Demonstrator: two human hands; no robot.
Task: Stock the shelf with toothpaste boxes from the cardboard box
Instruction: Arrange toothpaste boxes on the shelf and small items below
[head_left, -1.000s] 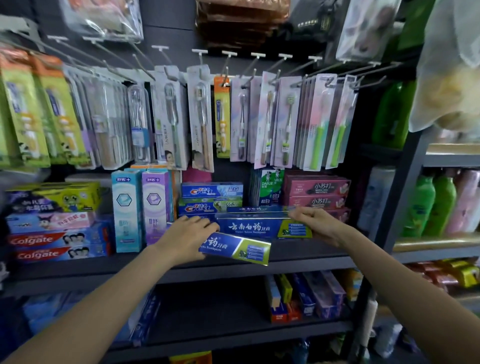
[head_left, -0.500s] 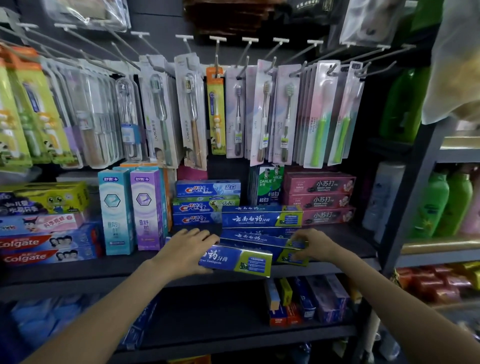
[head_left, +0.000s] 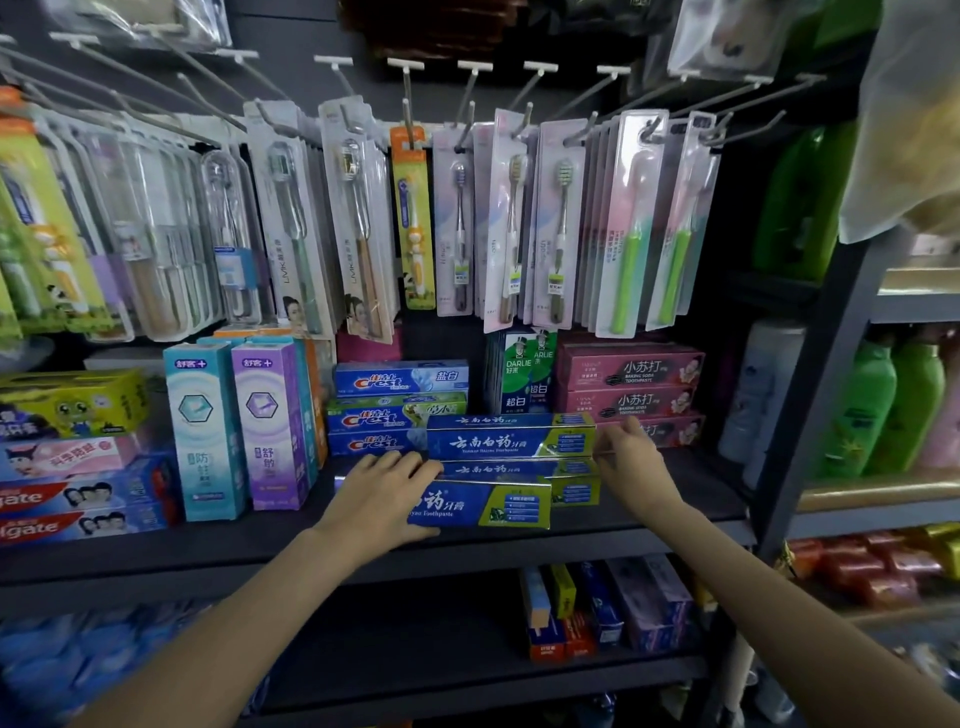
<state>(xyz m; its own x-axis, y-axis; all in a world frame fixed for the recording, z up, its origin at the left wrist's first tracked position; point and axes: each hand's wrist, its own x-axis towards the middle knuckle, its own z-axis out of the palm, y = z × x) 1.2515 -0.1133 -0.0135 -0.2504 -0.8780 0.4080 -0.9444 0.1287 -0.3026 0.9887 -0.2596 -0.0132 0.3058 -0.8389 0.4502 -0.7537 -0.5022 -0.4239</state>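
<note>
Clearly the shelf (head_left: 218, 551) is already crowded, so the main risk is that a push goes too far and disturbs the neighbours. The stack of blue toothpaste boxes (head_left: 511, 441) lies in the middle, touching the Crest boxes (head_left: 400, 382) on its left and the pink boxes (head_left: 631, 370) behind to the right. The front box (head_left: 483, 506) lies near the shelf edge and could slide off if pushed crooked. The left hand (head_left: 382, 499) grips its left end, fingers curled over the top. The right hand (head_left: 631, 457) pinches the right end of the stack, which could tip. No cardboard box is in view.
</note>
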